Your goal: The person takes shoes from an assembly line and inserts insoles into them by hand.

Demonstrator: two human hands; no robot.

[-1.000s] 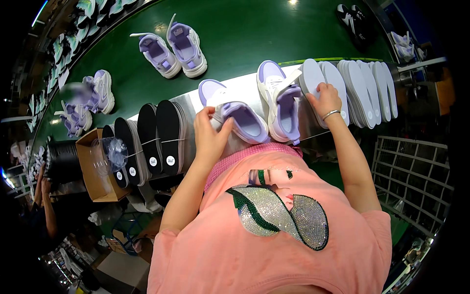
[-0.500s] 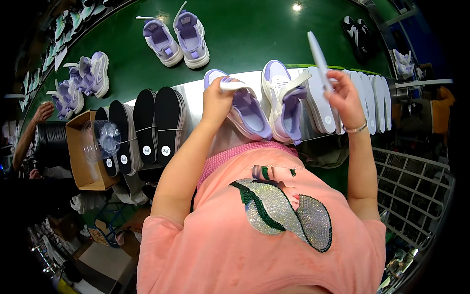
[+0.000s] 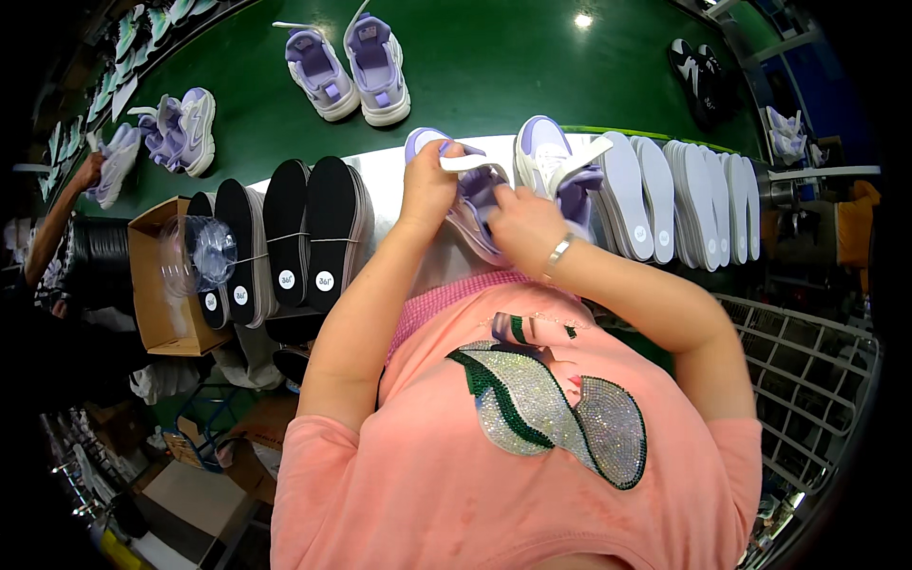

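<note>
My left hand (image 3: pixel 429 188) is closed on the pulled-back white tongue of a white and lilac sneaker (image 3: pixel 480 190), which stands on the bench edge before me. My right hand (image 3: pixel 528 226) reaches into the opening of this sneaker with its fingers curled. Whatever its fingertips hold inside is hidden. Just right of it stands the matching sneaker (image 3: pixel 543 152), its tongue folded out and its heel partly behind my right hand. Farther right, close to my right forearm, rest white insoles (image 3: pixel 623 195) in stacks.
Bundled black insoles (image 3: pixel 330 228) lie to my left, beside a cardboard box (image 3: pixel 157 294) with clear plastic in it. More lilac sneakers (image 3: pixel 378 71) stand on the green table (image 3: pixel 494 57). A co-worker's hand (image 3: pixel 89 171) holds a sneaker (image 3: pixel 116 163) at far left. Black shoes (image 3: pixel 695 81) sit far right.
My right hand has swung left from the white insoles into the sneaker; the white insole it held is out of sight. At far left, the co-worker's hand has taken hold of a sneaker.
</note>
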